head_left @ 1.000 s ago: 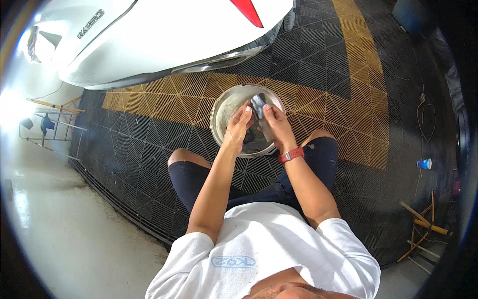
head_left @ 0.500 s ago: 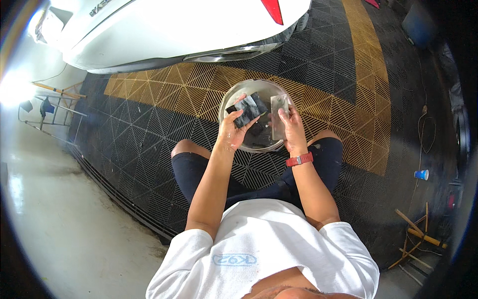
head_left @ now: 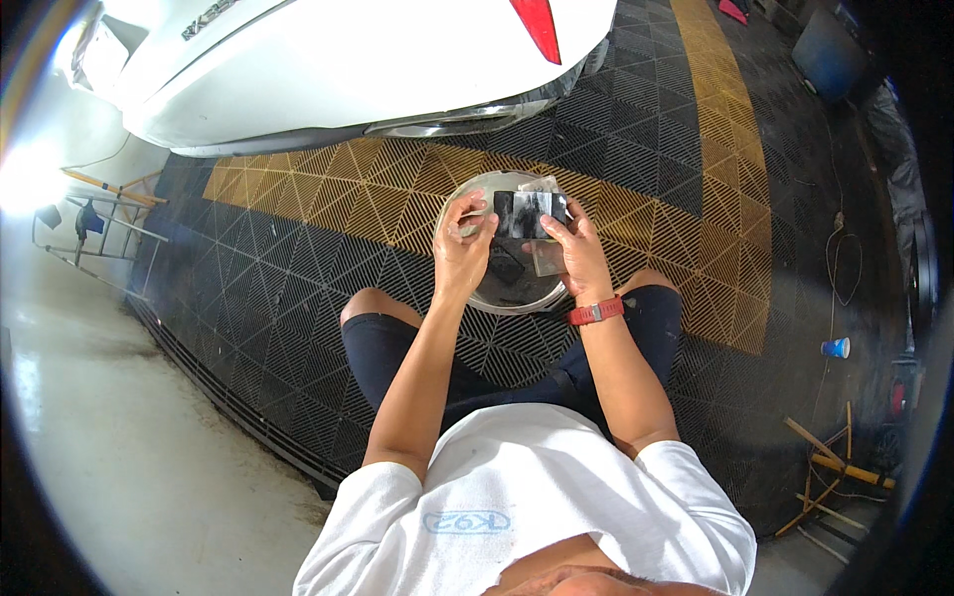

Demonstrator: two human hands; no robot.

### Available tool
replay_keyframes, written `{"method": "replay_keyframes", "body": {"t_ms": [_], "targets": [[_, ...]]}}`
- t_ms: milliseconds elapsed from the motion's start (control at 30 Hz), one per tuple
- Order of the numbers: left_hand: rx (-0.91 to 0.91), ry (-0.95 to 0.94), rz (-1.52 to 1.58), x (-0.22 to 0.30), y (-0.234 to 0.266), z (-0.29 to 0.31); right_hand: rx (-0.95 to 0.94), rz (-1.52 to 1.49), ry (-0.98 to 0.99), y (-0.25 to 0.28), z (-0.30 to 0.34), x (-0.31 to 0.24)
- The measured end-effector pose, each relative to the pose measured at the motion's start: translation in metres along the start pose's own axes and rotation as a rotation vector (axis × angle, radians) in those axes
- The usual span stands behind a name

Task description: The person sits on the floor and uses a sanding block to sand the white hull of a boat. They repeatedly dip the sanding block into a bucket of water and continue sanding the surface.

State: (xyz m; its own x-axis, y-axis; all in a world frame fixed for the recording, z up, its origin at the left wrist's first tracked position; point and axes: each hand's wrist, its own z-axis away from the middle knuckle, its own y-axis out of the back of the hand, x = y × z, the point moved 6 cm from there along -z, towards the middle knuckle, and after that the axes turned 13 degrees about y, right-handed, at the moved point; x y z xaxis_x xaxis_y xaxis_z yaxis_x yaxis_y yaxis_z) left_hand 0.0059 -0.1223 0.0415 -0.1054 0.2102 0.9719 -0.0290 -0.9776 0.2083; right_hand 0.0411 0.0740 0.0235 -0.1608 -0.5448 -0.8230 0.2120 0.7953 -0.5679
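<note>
In my right hand (head_left: 581,253) is a flat, greyish translucent block (head_left: 548,259), its ends showing above and below a dark, wet rectangular sheet (head_left: 531,212). The sheet lies across the block, and my right thumb presses on it; its exact material is unclear. My left hand (head_left: 463,243) is beside the sheet's left end, fingers curled but apart, with nothing plainly held. Both hands are over a round, clear basin (head_left: 484,299) between my knees. Dark shapes are visible inside the basin, too unclear to name.
A white car (head_left: 348,70) stands ahead. Black and tan ribbed floor tiles (head_left: 328,189) surround me. To the right lie a blue cup (head_left: 838,348) and a wooden-legged stand (head_left: 845,467). A metal frame (head_left: 104,223) stands at left, near a bright lamp (head_left: 28,177).
The dark sheet has passed from my left hand to my right and now lies across the block. My left hand has let go and raised its fingers.
</note>
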Motion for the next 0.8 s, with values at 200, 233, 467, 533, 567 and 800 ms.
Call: {"method": "replay_keyframes", "body": {"t_ms": [200,233,467,533,567,800], "targets": [[-0.243,0.081,0.164,-0.017,-0.02,-0.003,-0.138,0.187,0.097,-0.012,0.007,-0.005],[-0.375,0.193,0.336,-0.017,-0.029,0.0,-0.146,0.208,0.102,-0.016,0.011,-0.005],[-0.53,0.488,1.065,-0.006,-0.032,0.017,-0.339,0.733,0.501,-0.044,0.019,-0.012],[-0.483,0.492,1.151,-0.015,-0.028,0.012,-0.378,0.888,0.632,-0.049,0.025,-0.019],[-0.499,0.496,1.154,-0.015,-0.027,0.012,-0.361,0.954,0.651,-0.047,0.027,-0.019],[-0.562,0.49,1.139,-0.005,-0.03,0.018,-0.143,1.039,0.734,-0.046,0.024,-0.025]]}}
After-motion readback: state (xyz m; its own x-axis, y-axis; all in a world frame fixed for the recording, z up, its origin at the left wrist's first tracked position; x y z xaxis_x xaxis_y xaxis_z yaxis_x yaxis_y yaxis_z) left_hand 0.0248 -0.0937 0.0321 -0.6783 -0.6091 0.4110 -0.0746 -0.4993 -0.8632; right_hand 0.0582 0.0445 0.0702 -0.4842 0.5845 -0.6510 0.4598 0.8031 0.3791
